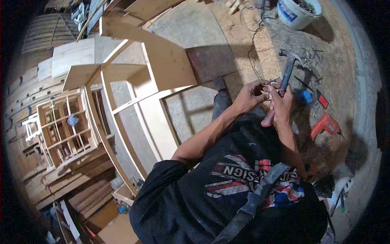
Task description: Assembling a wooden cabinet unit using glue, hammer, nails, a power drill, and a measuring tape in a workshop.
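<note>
My right hand (283, 106) is wrapped round the handle of a claw hammer (289, 70), which has a dark shaft and a reddish grip. The hammer head points away from me, over the dusty floor. Close beside it, the fingers of my left hand (252, 96) are pinched together and meet the fingertips of the right. Whatever small thing they hold is too hard to make out. To the left stands a pale wooden cabinet frame (168, 61) with boards and slats, apart from both hands.
Loose nails (315, 65) lie scattered beyond the hammer. A red power tool (325, 127), a blue object (306, 96) and a red-and-black piece (322, 101) rest to the right. A white bucket (290, 17) stands at the far right. Stacked planks (87, 199) fill the lower left.
</note>
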Action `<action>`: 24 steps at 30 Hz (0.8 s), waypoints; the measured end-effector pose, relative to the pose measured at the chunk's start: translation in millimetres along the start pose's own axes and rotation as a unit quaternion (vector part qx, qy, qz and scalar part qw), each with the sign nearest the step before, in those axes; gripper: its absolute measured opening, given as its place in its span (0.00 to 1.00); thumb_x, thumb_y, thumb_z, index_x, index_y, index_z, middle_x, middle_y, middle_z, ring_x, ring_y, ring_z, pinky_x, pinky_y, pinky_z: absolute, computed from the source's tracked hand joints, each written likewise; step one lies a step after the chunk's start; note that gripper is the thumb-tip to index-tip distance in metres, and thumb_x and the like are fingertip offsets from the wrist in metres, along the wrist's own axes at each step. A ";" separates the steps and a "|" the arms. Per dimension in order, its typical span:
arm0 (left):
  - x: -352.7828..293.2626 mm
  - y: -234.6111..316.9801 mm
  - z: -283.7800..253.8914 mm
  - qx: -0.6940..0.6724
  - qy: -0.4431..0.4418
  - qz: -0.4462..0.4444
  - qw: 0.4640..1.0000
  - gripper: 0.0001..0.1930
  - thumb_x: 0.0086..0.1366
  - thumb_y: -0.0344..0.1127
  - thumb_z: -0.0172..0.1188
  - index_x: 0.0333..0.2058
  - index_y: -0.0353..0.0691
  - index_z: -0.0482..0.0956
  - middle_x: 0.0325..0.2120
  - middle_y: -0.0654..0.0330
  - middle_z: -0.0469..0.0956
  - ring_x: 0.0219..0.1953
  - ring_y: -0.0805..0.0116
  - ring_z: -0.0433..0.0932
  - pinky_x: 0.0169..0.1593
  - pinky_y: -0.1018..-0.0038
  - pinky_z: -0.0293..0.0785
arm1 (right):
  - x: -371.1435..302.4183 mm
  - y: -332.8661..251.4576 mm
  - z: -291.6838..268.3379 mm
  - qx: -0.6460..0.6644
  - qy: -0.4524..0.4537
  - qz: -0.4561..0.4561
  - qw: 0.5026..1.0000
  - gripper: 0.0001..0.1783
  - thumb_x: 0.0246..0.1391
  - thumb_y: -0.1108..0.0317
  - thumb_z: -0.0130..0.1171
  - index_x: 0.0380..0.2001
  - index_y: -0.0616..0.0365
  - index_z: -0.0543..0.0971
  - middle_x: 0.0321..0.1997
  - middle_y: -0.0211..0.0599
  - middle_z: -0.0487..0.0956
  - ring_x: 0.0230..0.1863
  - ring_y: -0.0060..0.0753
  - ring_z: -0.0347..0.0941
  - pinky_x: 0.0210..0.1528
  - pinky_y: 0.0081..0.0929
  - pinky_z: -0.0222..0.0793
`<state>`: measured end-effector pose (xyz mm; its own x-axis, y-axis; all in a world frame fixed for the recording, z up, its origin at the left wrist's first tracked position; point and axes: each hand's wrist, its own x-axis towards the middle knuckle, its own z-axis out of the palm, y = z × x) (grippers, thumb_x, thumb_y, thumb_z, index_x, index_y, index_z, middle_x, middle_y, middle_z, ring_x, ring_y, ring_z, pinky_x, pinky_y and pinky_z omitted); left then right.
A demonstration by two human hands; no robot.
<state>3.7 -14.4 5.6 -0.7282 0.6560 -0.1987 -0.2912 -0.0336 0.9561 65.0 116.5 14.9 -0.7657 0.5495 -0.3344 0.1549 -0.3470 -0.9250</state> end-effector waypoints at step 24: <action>-239.6 -76.3 -384.9 -0.165 0.510 -0.227 0.813 0.34 0.62 0.65 0.60 0.51 0.39 0.74 0.37 0.60 0.78 0.29 0.67 0.75 0.25 0.74 0.59 | 19.2 73.7 96.2 -0.433 0.104 -0.144 0.883 0.11 0.52 0.67 0.62 0.37 0.60 0.75 0.26 0.44 0.76 0.29 0.43 0.76 0.32 0.40 0.68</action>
<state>-38.5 -459.2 -102.7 -0.5856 -0.3025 -0.7521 -0.7024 -0.2739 0.6570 1.6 28.4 -42.3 -0.7339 0.6792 -0.0047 0.4611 0.4931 -0.7377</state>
